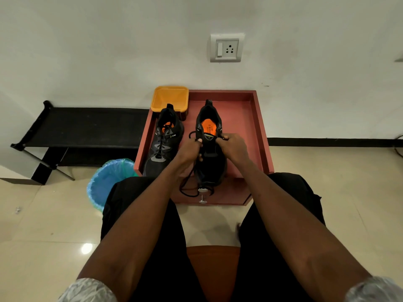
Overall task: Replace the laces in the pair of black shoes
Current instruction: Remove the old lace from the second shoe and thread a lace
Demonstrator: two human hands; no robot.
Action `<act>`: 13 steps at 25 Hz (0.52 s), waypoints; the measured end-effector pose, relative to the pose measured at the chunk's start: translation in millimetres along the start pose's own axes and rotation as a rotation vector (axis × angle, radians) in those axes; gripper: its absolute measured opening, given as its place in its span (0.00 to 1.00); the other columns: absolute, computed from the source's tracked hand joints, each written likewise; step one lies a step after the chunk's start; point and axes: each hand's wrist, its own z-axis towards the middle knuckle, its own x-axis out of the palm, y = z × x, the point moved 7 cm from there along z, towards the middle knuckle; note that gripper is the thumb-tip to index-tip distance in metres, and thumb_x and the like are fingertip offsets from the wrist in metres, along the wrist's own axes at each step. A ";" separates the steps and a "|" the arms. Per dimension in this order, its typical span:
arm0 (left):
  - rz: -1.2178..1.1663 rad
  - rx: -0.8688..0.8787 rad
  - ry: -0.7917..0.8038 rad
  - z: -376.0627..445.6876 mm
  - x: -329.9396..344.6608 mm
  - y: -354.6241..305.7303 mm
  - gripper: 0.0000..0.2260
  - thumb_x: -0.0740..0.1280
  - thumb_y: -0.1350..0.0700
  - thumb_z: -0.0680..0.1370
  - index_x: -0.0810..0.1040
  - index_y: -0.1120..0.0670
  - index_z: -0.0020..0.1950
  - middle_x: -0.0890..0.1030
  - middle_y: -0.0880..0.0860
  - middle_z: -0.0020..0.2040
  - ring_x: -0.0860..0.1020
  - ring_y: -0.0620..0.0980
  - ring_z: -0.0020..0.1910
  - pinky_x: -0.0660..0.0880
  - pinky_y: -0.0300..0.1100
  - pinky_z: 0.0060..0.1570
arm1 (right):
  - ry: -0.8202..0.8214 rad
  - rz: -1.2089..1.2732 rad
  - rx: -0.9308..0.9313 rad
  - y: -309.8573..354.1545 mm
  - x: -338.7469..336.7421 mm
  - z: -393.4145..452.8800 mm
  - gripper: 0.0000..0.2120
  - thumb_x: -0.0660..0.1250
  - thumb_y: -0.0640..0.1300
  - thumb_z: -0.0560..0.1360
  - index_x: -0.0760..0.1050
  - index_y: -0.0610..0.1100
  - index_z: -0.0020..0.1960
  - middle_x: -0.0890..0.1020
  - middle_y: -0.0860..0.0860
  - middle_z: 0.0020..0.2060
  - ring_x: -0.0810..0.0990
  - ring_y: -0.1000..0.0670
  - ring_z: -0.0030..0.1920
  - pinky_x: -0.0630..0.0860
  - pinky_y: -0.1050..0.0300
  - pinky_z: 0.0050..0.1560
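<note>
Two black shoes with orange insoles stand on a reddish cabinet top [248,118]. The left shoe [164,144] is laced and untouched. Over the right shoe [210,129] both my hands work at the eyelets. My left hand [189,151] pinches the black lace [187,184] at the shoe's left side. My right hand [233,147] pinches the lace at the right side near the tongue. Loose lace ends hang down over the cabinet's front by the metal knob [202,190].
An orange plastic tub [170,98] sits at the cabinet's back left corner, behind the left shoe. A bin with a blue liner [109,182] stands on the floor to the left. A low black bench [82,125] lines the wall. My knees flank the cabinet front.
</note>
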 end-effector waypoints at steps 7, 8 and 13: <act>-0.904 0.013 -0.336 -28.7 -68.0 -26.4 0.16 0.54 0.60 0.83 0.68 0.53 0.35 0.67 0.49 0.26 0.63 0.45 0.23 0.63 0.39 0.23 | -0.001 -0.072 -0.060 5.5 2.4 -6.9 0.07 0.67 0.46 0.74 0.80 0.45 0.40 0.79 0.47 0.34 0.78 0.46 0.37 0.70 0.55 0.35; -0.873 -0.001 -0.321 -33.1 -70.2 -26.4 0.15 0.54 0.59 0.83 0.68 0.53 0.36 0.67 0.49 0.26 0.63 0.45 0.23 0.63 0.39 0.23 | -0.041 -0.117 -0.120 10.2 3.3 -9.4 0.09 0.68 0.46 0.75 0.82 0.43 0.49 0.81 0.44 0.41 0.79 0.44 0.44 0.74 0.53 0.41; -0.910 -0.003 -0.148 -40.6 -70.7 -31.4 0.14 0.56 0.57 0.82 0.69 0.52 0.37 0.68 0.50 0.29 0.63 0.45 0.25 0.61 0.39 0.23 | 0.392 0.371 -0.148 65.8 50.3 -62.7 0.18 0.72 0.35 0.73 0.74 0.44 0.60 0.80 0.47 0.53 0.80 0.48 0.55 0.78 0.53 0.58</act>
